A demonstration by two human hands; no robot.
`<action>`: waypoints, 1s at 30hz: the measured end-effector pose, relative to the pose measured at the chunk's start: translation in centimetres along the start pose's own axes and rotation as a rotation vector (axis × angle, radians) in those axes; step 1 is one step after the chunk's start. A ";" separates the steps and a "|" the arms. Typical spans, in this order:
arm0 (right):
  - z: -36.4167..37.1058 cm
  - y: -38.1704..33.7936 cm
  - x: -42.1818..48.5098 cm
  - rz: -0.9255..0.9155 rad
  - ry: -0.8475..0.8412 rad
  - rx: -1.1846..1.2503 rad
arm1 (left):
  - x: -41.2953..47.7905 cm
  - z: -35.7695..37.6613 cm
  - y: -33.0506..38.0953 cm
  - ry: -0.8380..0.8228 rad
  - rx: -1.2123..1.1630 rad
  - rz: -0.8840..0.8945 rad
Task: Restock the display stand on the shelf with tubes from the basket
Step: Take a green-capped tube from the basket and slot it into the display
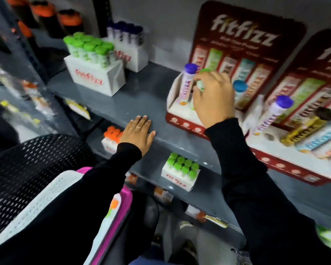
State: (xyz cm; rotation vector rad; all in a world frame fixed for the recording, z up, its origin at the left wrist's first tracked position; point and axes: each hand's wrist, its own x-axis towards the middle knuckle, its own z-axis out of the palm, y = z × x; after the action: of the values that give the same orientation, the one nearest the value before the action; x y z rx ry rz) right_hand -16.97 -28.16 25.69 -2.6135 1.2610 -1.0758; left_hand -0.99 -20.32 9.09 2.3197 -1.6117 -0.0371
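A red and white display stand (181, 119) sits on the grey shelf (141, 98). A purple-capped tube (187, 83) stands in its left slot and a blue-capped tube (239, 88) further right. My right hand (214, 98) is closed around a green-capped tube (203, 73), held upright in the stand beside the purple one; my fingers hide most of it. My left hand (139, 133) lies flat, fingers spread, on the shelf's front edge. The pink and white basket (111, 213) hangs below my left arm, with an orange-capped tube showing inside.
A second display stand (287, 155) with several tubes stands to the right. White boxes of green-capped tubes (92, 60) and purple-capped tubes (126, 41) sit at the shelf's back left. More boxed tubes (181, 169) are on the lower shelf. A black mesh chair (26, 169) is at left.
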 end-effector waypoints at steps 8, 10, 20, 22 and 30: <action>16.7 -12.2 -9.4 -0.301 -0.675 0.284 | -17.9 5.2 -8.5 -0.101 -0.059 -0.522; 20.6 -13.9 -12.7 -0.371 -0.932 0.190 | -21.9 6.8 -9.7 -0.207 -0.068 -0.713; 32.3 -19.4 -23.9 -0.662 -1.213 -0.190 | -30.7 13.7 -13.3 -0.263 -0.077 -1.054; 33.5 -19.7 -24.7 -0.740 -1.158 -0.306 | -31.2 14.6 -13.4 -0.265 -0.051 -1.042; 31.8 -20.4 -23.7 -0.696 -1.031 -0.091 | -31.3 15.5 -13.7 -0.276 -0.056 -1.042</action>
State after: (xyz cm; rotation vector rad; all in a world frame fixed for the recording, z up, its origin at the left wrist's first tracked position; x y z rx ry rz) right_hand 5.87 -5.62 -5.29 -2.9755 0.1781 0.4077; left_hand -3.02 9.02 -14.30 2.9052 -0.3041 -0.6322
